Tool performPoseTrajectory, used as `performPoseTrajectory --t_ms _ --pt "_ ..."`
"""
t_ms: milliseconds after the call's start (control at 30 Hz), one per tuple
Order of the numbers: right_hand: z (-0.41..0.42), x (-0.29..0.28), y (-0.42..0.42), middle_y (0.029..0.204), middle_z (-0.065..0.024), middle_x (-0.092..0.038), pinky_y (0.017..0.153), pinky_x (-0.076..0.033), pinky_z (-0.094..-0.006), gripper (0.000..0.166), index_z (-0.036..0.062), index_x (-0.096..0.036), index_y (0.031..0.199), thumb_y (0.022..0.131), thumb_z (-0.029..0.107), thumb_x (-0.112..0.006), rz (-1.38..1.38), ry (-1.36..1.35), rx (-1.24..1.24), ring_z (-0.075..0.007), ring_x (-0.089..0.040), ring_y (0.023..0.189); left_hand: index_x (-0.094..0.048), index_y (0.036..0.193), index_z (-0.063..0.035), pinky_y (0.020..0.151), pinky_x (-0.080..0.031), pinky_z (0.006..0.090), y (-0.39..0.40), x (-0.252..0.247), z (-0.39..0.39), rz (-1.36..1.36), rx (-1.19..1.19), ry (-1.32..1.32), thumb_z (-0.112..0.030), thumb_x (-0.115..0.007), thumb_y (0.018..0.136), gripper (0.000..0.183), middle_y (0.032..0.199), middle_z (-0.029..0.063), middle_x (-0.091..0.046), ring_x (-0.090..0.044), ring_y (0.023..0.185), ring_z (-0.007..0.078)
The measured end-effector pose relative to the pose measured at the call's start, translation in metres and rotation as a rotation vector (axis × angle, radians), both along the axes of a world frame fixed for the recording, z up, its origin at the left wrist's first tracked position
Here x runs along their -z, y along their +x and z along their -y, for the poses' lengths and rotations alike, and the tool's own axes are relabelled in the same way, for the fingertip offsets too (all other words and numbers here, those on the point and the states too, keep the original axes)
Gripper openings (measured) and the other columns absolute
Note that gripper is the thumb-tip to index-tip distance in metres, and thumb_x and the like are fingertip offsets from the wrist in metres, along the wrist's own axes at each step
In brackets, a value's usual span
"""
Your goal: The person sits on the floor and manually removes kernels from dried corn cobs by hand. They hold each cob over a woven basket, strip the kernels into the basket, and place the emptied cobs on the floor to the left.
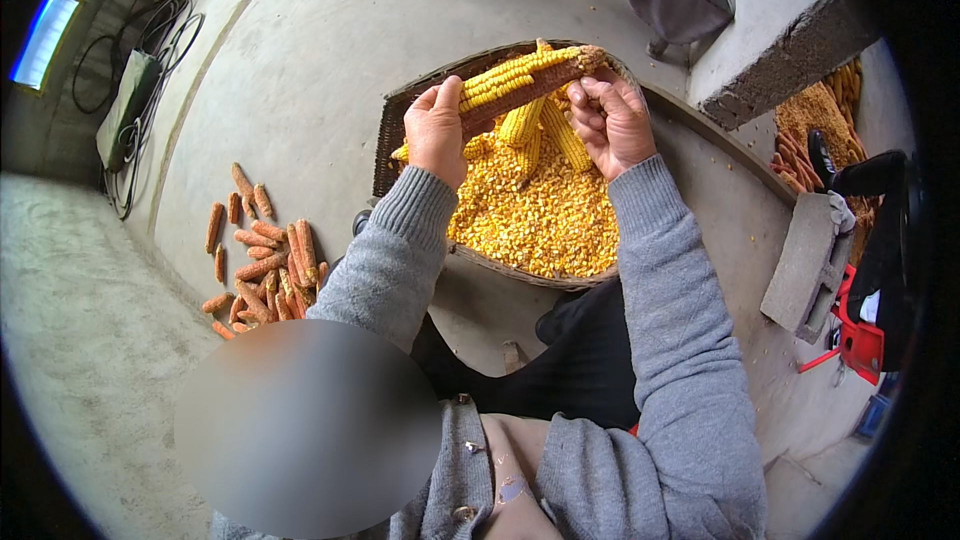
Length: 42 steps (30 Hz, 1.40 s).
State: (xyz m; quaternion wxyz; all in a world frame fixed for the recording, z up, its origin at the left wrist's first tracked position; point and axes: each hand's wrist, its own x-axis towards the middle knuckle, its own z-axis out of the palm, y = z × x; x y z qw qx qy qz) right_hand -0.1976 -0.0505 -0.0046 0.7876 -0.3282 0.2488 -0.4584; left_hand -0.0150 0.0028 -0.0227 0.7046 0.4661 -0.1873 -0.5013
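Above a woven basket (388, 136), my left hand (436, 131) grips one end of a partly shelled ear of corn (499, 84). Rows of yellow kernels remain along its upper side, while a reddish-brown strip of bare cob shows below. At the other end, my right hand (616, 126) has its thumb and curled fingers against the ear near its brown tip. Loose yellow kernels (536, 221) fill much of the basket. Several unshelled ears (564, 136) lie on them, partly hidden behind the held ear and my hands.
Bare cobs (274, 270) lie heaped on the concrete floor at left. Coiled cables (161, 52) hang along the left wall. At right are a concrete block (801, 262), a person's dark-clothed leg (870, 174), a red chair (861, 345) and more corn (814, 112).
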Motion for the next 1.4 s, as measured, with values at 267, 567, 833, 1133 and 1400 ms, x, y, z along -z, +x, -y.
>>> performPoseTrajectory --t_ms 267,567,833,1133,1400 --pt "0.004 0.006 -0.001 0.066 -0.0040 -0.052 0.035 -0.025 -0.0154 0.010 0.0084 -0.051 0.088 0.078 0.006 -0.047 -0.125 0.027 0.081 -0.0038 -0.033 0.042 -0.054 0.086 0.0001 0.051 -0.053 0.0303 -0.002 0.003 0.001 0.161 -0.011 -0.028 -0.017 -0.052 0.085 0.017 0.079 0.0085 -0.060 -0.061 0.065 0.0185" --pt "-0.001 0.002 0.000 0.067 -0.0042 -0.054 0.035 -0.029 -0.0150 0.016 0.0119 -0.051 0.085 0.078 0.021 -0.061 -0.032 0.101 -0.119 -0.0041 -0.036 0.042 -0.054 0.088 -0.0002 0.053 -0.053 0.0304 -0.004 0.000 -0.001 0.020 0.025 -0.022 -0.018 -0.050 0.086 0.019 0.082 0.0093 -0.060 -0.061 0.067 0.0194" --pt "-0.016 0.004 0.012 0.067 -0.0042 -0.057 0.032 -0.032 -0.0121 0.040 0.0094 -0.049 0.100 0.077 0.040 -0.061 -0.067 0.198 -0.291 -0.0017 -0.038 0.036 -0.054 0.086 -0.0008 0.060 -0.053 0.0303 -0.014 0.001 -0.002 0.252 0.099 -0.117 -0.018 -0.052 0.086 0.017 0.081 0.0071 -0.058 -0.060 0.071 0.0169" --pt "-0.012 0.016 0.005 0.068 -0.0062 -0.059 0.031 -0.031 -0.0119 0.017 0.0051 -0.052 0.089 0.078 0.015 -0.060 0.002 0.286 -0.408 -0.0012 -0.039 0.037 -0.056 0.089 0.0014 0.069 -0.049 0.0283 -0.011 0.007 0.000 0.228 0.160 -0.140 -0.019 -0.053 0.085 0.021 0.084 0.0066 -0.059 -0.057 0.075 0.0137" --pt "-0.020 0.006 0.012 0.069 -0.0063 -0.059 0.032 -0.034 -0.0105 0.027 0.0064 -0.050 0.097 0.078 0.023 -0.062 0.030 0.191 -0.387 -0.0009 -0.039 0.035 -0.058 0.088 0.0023 0.066 -0.050 0.0255 -0.025 -0.009 -0.007 0.253 0.172 -0.150 -0.018 -0.053 0.085 0.021 0.086 0.0056 -0.061 -0.057 0.074 0.0096"
